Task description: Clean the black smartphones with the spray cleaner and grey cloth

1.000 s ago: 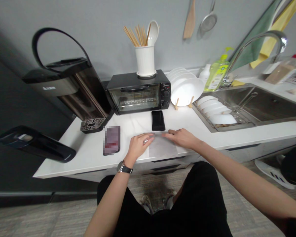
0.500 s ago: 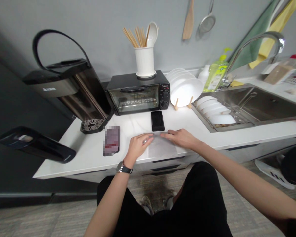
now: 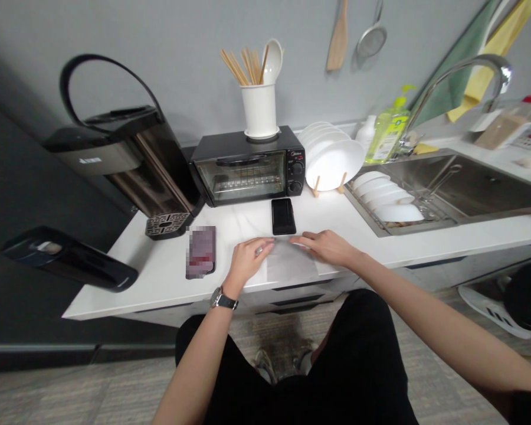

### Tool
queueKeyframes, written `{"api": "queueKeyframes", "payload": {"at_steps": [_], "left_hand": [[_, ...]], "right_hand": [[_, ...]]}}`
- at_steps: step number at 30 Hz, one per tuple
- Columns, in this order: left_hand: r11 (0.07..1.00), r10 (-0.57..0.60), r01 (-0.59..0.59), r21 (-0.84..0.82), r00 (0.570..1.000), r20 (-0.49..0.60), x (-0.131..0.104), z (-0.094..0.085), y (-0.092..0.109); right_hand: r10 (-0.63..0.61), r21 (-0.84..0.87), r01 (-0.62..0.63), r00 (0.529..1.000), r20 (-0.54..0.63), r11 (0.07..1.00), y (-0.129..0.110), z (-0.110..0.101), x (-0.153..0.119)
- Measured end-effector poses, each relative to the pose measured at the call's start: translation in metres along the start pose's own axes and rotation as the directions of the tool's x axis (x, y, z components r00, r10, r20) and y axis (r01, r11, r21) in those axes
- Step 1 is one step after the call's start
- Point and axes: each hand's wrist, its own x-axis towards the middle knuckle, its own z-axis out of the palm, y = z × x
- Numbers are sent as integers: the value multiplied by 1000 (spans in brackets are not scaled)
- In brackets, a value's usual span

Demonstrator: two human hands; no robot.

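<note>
Barely moved, hands [image 3: 248, 260] touch translucent sheet [image 3: 292, 262] near "Midea" oven [image 3: 248, 171].

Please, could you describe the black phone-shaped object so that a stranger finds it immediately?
Find the black toaster oven on the white counter. The phone-shaped object lies flat before its knob side. It is plain black, unlike the purplish, blurred rectangle farther left.

Our left hand [image 3: 248, 258] and right hand [image 3: 327, 247] hover close together, fingers curled inward, both forearms reaching forward, wrists low.
</note>
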Motion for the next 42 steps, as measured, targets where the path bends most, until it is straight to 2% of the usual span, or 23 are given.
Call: {"api": "queueKeyframes", "payload": {"at_steps": [5,9,14,18,21,25,31,33,35,38,40,42], "left_hand": [[1000,-10,10,-15,1000,-23,0,-3,0],[999,33,-33,-26,999,-12,-6,-2,10],[986,164,-165,6,980,115,-10,13,39],[974,202,-221,55,950,237,0,22,62],[972,171,-212,97,932,319,10,23,74],[981,72,-132,142,928,365,16,24,84],[995,-40,3,101,931,364,15,27,88],[997,-54,31,75,948,314,14,25,85],[999,-43,34,43,975,218,13,23,80],[997,43,-51,52,990,135,8,22,68],[982,124,-149,116,972,198,4,25,58],[957,169,-231,176,936,310,-2,30,51]], "right_hand": [[-65,-19,65,998,7,998,0,3,-2],[-74,-24,73,997,-32,997,-9,-3,-10],[-144,-20,144,989,-26,989,-31,-18,-25],[-175,-3,175,984,-24,985,-41,-25,-38],[-154,35,155,988,-24,987,-41,-25,-47],[-129,146,138,989,-68,980,-40,-17,-52],[-41,387,103,986,-164,916,-49,1,-44],[-18,453,101,983,-185,886,-50,4,-39],[40,514,84,973,-226,854,-46,6,-34],[256,597,-25,917,-306,802,-27,12,-24],[408,658,-100,850,-333,746,-8,19,-17],[490,713,-110,796,-354,693,14,28,-8]]}}
